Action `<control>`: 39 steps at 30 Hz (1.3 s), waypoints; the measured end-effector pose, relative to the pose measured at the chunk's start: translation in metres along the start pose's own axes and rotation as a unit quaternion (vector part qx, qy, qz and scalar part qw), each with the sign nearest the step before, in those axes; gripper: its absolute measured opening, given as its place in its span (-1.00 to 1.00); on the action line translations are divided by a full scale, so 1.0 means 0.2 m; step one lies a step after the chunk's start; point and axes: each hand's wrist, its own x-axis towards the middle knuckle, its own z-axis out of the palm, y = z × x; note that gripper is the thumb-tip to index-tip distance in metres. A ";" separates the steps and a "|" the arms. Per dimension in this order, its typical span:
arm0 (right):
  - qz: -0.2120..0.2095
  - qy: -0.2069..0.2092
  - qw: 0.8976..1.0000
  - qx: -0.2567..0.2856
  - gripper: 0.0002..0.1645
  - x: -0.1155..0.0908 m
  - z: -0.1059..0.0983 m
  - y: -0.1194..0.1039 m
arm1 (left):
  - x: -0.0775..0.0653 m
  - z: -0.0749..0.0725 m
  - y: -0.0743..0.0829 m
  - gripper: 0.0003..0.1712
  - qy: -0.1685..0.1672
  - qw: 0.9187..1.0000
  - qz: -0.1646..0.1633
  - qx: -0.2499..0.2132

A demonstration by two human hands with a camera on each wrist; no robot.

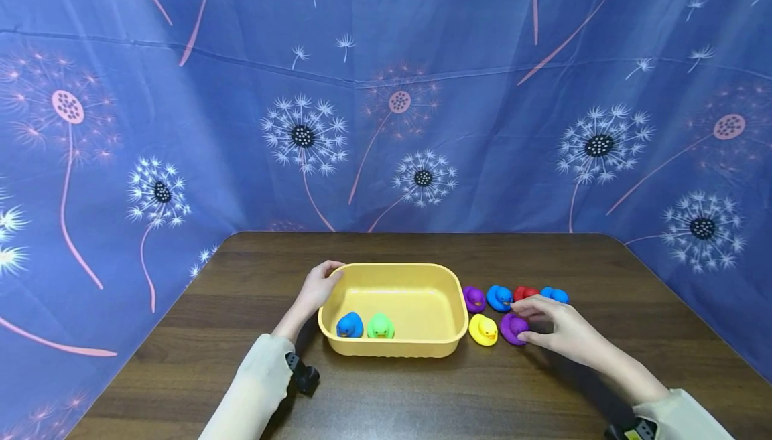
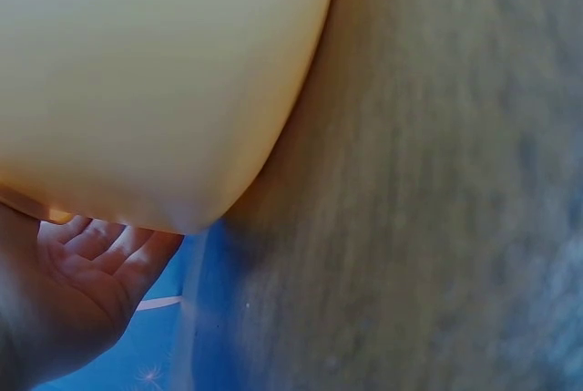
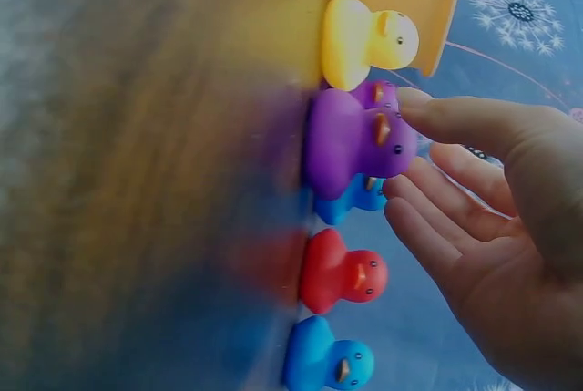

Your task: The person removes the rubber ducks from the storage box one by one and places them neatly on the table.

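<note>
The left hand (image 1: 315, 289) grips the back left corner of a yellow basin (image 1: 398, 347), its thumb at the rim and its fingers along the outer wall. Inside, near the front wall, sit a blue duck (image 1: 349, 326) and, just beside it, a green duck (image 1: 380, 327).

The right hand (image 1: 563, 326) is at the front purple duck (image 1: 510, 329), which stands upright on the brown counter (image 1: 386, 400), right of the basin. Its thumb and fingers are apart, one on each side of the duck's head; whether they touch it I cannot tell. Just left of that duck is a yellow duck (image 1: 484, 330). Behind them, left to right, come the rear purple duck (image 1: 474, 300), a second blue duck (image 1: 498, 297), a red duck (image 1: 523, 292), partly hidden by the hand, and a third blue duck (image 1: 555, 295).

A yellow mark on the black right wrist device (image 1: 647, 428) is too small to read. Dandelions pattern the blue cloth (image 1: 362, 18) behind.
</note>
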 end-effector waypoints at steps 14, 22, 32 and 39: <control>-0.016 0.014 1.000 0.010 -0.49 0.08 -0.01 -0.07 | 0.00 0.00 -0.01 -0.69 0.004 1.000 -0.002 -0.007; -0.020 0.025 0.999 -0.008 -0.50 0.13 0.03 -0.10 | 0.01 0.01 -0.01 -0.70 0.007 1.000 -0.001 -0.002; -0.023 0.025 0.999 -0.007 -0.50 0.21 0.08 -0.16 | -0.01 -0.01 -0.01 -0.72 0.007 0.999 0.047 -0.019; -0.035 0.009 0.999 0.032 -0.52 0.26 0.12 -0.22 | 0.01 0.00 -0.01 -0.71 0.006 1.000 0.010 -0.011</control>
